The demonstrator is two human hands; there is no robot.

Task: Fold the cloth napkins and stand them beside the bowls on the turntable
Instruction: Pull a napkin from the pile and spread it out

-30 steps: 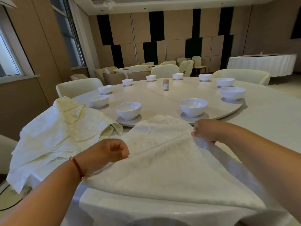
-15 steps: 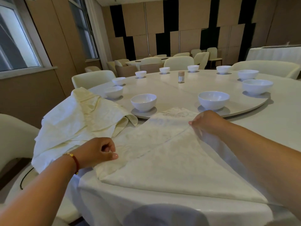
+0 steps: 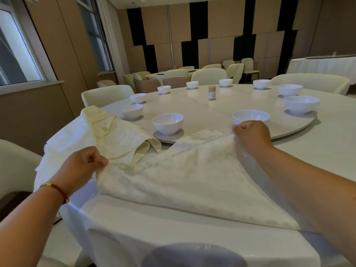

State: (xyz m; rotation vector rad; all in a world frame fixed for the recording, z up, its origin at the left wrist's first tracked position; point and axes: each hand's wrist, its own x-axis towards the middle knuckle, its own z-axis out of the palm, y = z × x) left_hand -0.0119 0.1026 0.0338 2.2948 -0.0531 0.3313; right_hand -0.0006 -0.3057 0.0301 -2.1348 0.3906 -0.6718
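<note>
While a heap of pale yellow unfolded cloth napkins (image 3: 100,139) lies just beyond the left hand (image 3: 84,163), that hand pinches the near-left corner of the cream patterned cloth napkin (image 3: 185,182) spread flat on the white tablecloth (image 3: 192,237). The right hand (image 3: 252,134) grips the napkin's far corner with curled fingers, right at the rim of the round beige turntable (image 3: 212,112). Directly behind the right hand a white bowl (image 3: 250,115) sits partly hidden; between the two hands, farther off, another white round bowl (image 3: 168,123) rests on a grey saucer and looks empty. More white bowls ring the turntable, around a small brown-capped jar (image 3: 212,92) near its middle. A red cord bracelet (image 3: 57,189) circles the left wrist.
</note>
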